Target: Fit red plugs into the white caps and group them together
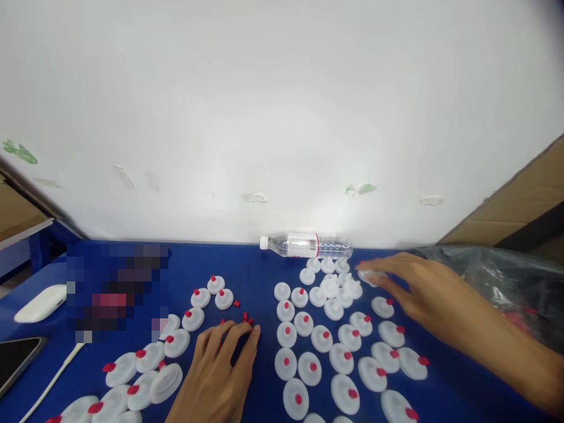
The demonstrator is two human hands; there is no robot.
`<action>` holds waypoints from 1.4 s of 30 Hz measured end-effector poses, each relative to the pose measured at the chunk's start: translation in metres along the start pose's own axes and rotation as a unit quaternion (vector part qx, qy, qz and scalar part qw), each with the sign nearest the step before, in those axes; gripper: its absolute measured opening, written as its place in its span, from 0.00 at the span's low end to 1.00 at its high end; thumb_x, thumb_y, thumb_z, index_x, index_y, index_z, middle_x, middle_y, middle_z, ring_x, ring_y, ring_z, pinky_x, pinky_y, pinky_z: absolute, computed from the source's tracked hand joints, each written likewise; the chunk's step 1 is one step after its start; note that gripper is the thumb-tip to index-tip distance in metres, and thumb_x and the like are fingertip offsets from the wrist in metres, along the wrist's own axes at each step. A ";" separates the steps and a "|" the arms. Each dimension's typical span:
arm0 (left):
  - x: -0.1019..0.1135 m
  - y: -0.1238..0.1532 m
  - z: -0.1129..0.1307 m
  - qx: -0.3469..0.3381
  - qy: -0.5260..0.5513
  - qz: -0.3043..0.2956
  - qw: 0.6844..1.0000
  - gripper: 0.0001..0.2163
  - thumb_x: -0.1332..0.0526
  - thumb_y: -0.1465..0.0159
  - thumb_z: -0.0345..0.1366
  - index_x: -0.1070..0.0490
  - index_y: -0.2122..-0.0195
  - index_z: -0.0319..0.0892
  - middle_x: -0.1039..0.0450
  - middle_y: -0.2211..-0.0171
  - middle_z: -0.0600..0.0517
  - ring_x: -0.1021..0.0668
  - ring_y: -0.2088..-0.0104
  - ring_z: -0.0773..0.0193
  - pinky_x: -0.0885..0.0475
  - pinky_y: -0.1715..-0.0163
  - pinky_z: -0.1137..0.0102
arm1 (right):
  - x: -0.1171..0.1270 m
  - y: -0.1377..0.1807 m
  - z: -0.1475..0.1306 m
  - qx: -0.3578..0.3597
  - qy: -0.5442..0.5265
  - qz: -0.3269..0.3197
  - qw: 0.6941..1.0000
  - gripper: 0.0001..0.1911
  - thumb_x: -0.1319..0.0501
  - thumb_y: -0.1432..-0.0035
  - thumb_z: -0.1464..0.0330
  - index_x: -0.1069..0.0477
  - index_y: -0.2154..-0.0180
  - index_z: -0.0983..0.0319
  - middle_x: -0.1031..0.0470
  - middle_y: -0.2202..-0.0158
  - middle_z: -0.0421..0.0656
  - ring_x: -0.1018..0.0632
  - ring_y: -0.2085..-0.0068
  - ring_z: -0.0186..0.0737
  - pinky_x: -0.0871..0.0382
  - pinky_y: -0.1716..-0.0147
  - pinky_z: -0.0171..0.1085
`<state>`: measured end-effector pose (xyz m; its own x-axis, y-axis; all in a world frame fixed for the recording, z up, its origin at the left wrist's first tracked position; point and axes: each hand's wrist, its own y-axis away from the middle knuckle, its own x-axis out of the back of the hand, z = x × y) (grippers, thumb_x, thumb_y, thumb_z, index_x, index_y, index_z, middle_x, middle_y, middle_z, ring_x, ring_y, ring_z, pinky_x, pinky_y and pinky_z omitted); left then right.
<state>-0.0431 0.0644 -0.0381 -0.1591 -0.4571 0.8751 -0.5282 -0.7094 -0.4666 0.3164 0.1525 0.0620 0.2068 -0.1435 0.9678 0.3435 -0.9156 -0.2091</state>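
- The right hand [405, 283] pinches a white disc [369, 276] in its fingers, just past the pile's right side, near the bottle. It looks held by its edge, maybe because it is thin and flat there.
- The left hand [215, 364] rests low on the blue counter [189, 264]. Its fingers are bent and a bit apart. I cannot tell if they pinch anything underneath.
- Loose red bits [245, 316] lie by the left fingertips, which seems a handy spot to get them.
- The plain discs [330, 286] sit in a heap near the right hand, likely so they are easy to grab.
- Capped discs [294, 390] spread out on both sides of the left hand. They lie flat, and their red tops seem to point up.
- The held disc is round, so its face has no long way. It looks nearly flat, but I cannot tell which side is up.
- The clear bottle [304, 245] lies left to right, lid to the left, by the white wall [282, 117].
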 end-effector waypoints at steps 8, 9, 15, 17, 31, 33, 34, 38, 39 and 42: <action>0.002 0.002 -0.002 -0.012 0.041 -0.005 0.999 0.19 0.48 0.32 0.22 0.26 0.48 0.47 0.23 0.56 0.52 0.24 0.55 0.57 0.30 0.50 0.61 | -0.004 -0.006 0.016 -0.059 0.015 -0.060 0.996 0.11 0.41 0.37 0.65 0.20 0.59 0.51 0.16 0.66 0.39 0.17 0.66 0.45 0.29 0.69 0.38; 0.002 0.002 -0.002 -0.013 0.043 -0.006 0.999 0.19 0.48 0.32 0.22 0.25 0.48 0.47 0.23 0.56 0.52 0.24 0.55 0.58 0.30 0.50 0.62 | -0.004 -0.007 0.016 -0.060 -0.003 -0.065 0.996 0.09 0.41 0.38 0.66 0.21 0.63 0.52 0.16 0.66 0.38 0.17 0.67 0.43 0.30 0.70 0.36; 0.005 -0.006 0.002 -0.028 0.038 0.020 0.999 0.12 0.48 0.28 0.26 0.25 0.53 0.42 0.22 0.59 0.51 0.22 0.58 0.59 0.27 0.54 0.64 | -0.008 -0.010 0.011 -0.068 -0.007 -0.066 0.995 0.06 0.39 0.40 0.67 0.23 0.67 0.54 0.18 0.70 0.37 0.19 0.72 0.39 0.36 0.76 0.34; 0.008 -0.009 0.004 -0.025 0.046 0.027 0.998 0.13 0.49 0.28 0.25 0.26 0.53 0.42 0.22 0.59 0.51 0.21 0.58 0.59 0.27 0.53 0.64 | -0.009 -0.010 0.010 -0.075 -0.001 -0.076 0.994 0.05 0.38 0.41 0.68 0.23 0.67 0.53 0.18 0.70 0.37 0.19 0.72 0.39 0.37 0.76 0.34; 0.014 -0.014 0.007 0.013 0.146 0.048 0.988 0.10 0.48 0.27 0.29 0.27 0.52 0.44 0.20 0.59 0.53 0.19 0.59 0.66 0.24 0.55 0.72 | -0.022 0.002 0.032 -0.004 -0.008 -0.120 0.993 0.29 0.54 0.28 0.51 0.28 0.40 0.59 0.25 0.41 0.45 0.23 0.41 0.53 0.30 0.41 0.53; 0.014 -0.011 0.005 0.009 0.130 0.046 0.990 0.13 0.49 0.27 0.28 0.27 0.49 0.44 0.21 0.57 0.51 0.19 0.58 0.65 0.25 0.53 0.71 | -0.023 0.002 0.030 -0.002 -0.005 -0.121 0.993 0.30 0.54 0.28 0.50 0.29 0.39 0.61 0.26 0.39 0.47 0.24 0.40 0.53 0.30 0.40 0.52; 0.015 -0.010 0.005 0.006 0.121 0.049 0.991 0.14 0.49 0.27 0.28 0.27 0.47 0.44 0.21 0.57 0.51 0.19 0.57 0.65 0.25 0.52 0.70 | -0.021 0.001 0.027 -0.002 -0.004 -0.108 0.994 0.30 0.55 0.28 0.50 0.29 0.40 0.60 0.26 0.40 0.46 0.24 0.41 0.53 0.29 0.41 0.52; 0.019 -0.010 0.005 0.008 0.132 0.082 0.988 0.15 0.45 0.28 0.26 0.28 0.43 0.43 0.22 0.56 0.49 0.20 0.56 0.66 0.25 0.52 0.72 | -0.004 -0.007 0.014 -0.002 -0.005 -0.037 0.999 0.24 0.55 0.27 0.54 0.29 0.42 0.54 0.22 0.43 0.42 0.19 0.47 0.49 0.24 0.47 0.48; 0.019 -0.010 0.006 0.015 0.145 0.090 0.985 0.14 0.43 0.29 0.27 0.27 0.45 0.43 0.23 0.58 0.49 0.20 0.58 0.66 0.25 0.54 0.73 | 0.001 -0.008 0.009 -0.003 -0.009 -0.015 1.000 0.23 0.54 0.27 0.54 0.28 0.44 0.54 0.21 0.45 0.42 0.18 0.50 0.49 0.23 0.50 0.47; 0.016 -0.012 0.006 0.032 0.187 0.102 0.976 0.11 0.41 0.29 0.27 0.25 0.50 0.44 0.23 0.61 0.51 0.20 0.63 0.69 0.25 0.59 0.75 | 0.009 -0.007 -0.008 0.025 -0.038 0.052 0.998 0.19 0.49 0.29 0.54 0.27 0.50 0.57 0.21 0.50 0.46 0.17 0.57 0.46 0.23 0.56 0.44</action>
<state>-0.0342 0.0621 -0.0196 -0.5561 -0.3727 0.7429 -0.4016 -0.6620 -0.6328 0.3089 0.1549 0.0735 0.3115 -0.2066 0.9275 0.3617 -0.8768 -0.3168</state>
